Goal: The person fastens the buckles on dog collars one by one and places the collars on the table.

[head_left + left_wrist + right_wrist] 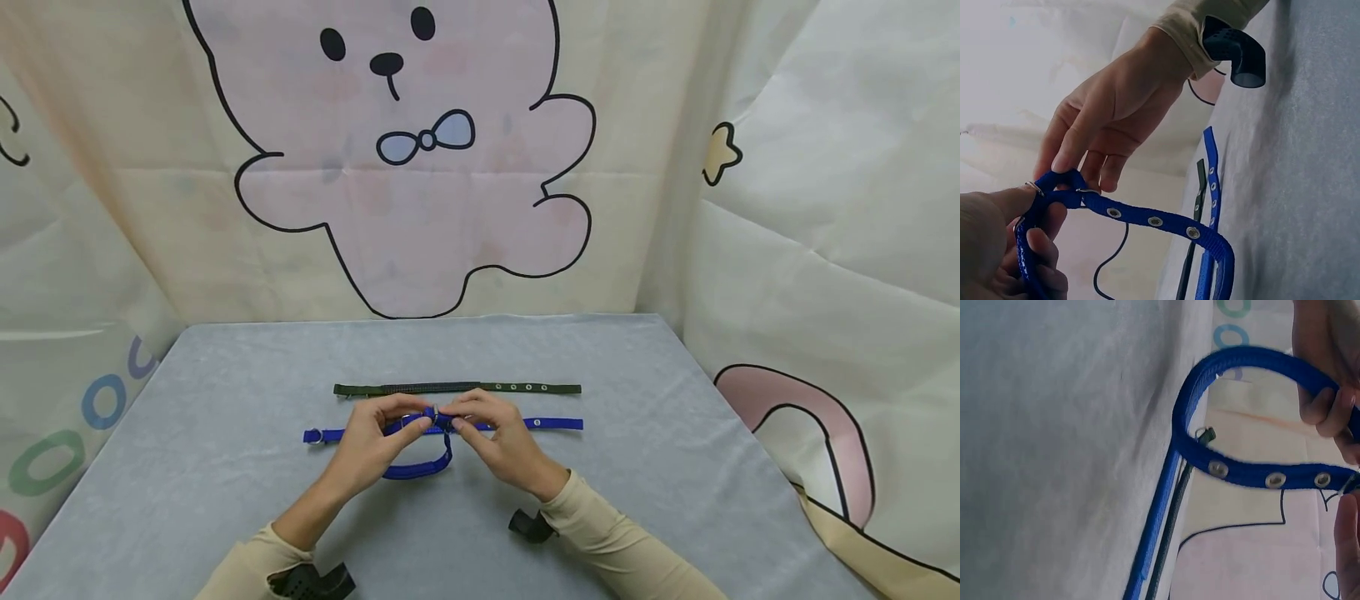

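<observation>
Above the middle of the table [225,492], a blue collar [1135,214] is bent into a loop, with metal eyelets [1155,222] along one side. The left hand [367,439] pinches it between thumb and fingers beside a metal ring [1035,188]; the right hand [504,437] pinches it just beside, likewise with thumb and fingers. Beyond the loop, a blue strap [555,423] lies across the table; farther back, roughly parallel, lies a green strap [450,387]. Behind the table hangs a backdrop [645,50] bearing a pink bear [450,217] with a pale blue bow tie [454,131].
</observation>
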{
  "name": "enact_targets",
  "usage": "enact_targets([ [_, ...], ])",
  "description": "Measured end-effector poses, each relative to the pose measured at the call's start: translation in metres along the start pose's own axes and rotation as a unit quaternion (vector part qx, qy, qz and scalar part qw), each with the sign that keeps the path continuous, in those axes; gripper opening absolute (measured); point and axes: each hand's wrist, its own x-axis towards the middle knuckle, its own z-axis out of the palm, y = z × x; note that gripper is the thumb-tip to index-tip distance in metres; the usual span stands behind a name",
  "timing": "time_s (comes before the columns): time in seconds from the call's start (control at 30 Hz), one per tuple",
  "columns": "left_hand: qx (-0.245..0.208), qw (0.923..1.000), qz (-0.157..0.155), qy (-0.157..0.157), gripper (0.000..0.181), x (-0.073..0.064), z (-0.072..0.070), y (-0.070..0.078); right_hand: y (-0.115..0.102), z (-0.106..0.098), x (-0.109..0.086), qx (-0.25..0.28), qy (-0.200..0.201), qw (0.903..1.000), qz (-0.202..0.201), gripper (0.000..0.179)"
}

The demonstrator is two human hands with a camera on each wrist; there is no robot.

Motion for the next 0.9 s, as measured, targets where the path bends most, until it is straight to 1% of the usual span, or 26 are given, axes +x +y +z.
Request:
enact_targets([
  [0.1, -0.014, 0.9998, 0.001, -0.011, 0.023, 0.0, 0.001, 0.0, -0.002, 0.003, -0.002, 0.023, 0.013, 0.9992, 0.031, 0.024],
  [0.23, -0.02, 0.9998, -0.002, -0.007, 0.02, 0.0, 0.003, 0.0, -0.004, 0.008, -0.002, 0.05, 0.031, 0.9968, 0.054, 0.026],
  [0.33, -0.009, 0.9999, -0.005, -0.003, 0.017, 0.0, 0.004, 0.001, -0.005, 0.011, -0.002, 0.067, 0.022, 0.9957, 0.061, 0.028],
  [0.47, 0.005, 0.9997, -0.018, -0.013, 0.018, -0.001, 0.005, 0.005, -0.006, 0.013, -0.003, 0.058, 0.0, 0.9967, 0.057, 0.027],
  [0.57, 0.008, 0.9994, -0.03, -0.018, 0.02, -0.001, 0.006, 0.007, -0.006, 0.014, -0.003, 0.046, -0.003, 0.9973, 0.058, 0.026],
  [0.63, 0.007, 0.9993, -0.032, -0.014, 0.02, -0.001, 0.006, 0.007, -0.006, 0.015, -0.004, 0.044, -0.004, 0.997, 0.064, 0.027],
  [0.83, 0.012, 0.9988, -0.045, 0.011, 0.014, -0.002, 0.008, 0.006, -0.012, 0.017, -0.007, 0.024, -0.013, 0.9957, 0.088, 0.032],
  [0.9, 0.011, 0.9988, -0.047, 0.009, 0.015, -0.002, 0.007, 0.006, -0.014, 0.017, -0.007, 0.017, -0.009, 0.9954, 0.094, 0.031],
])
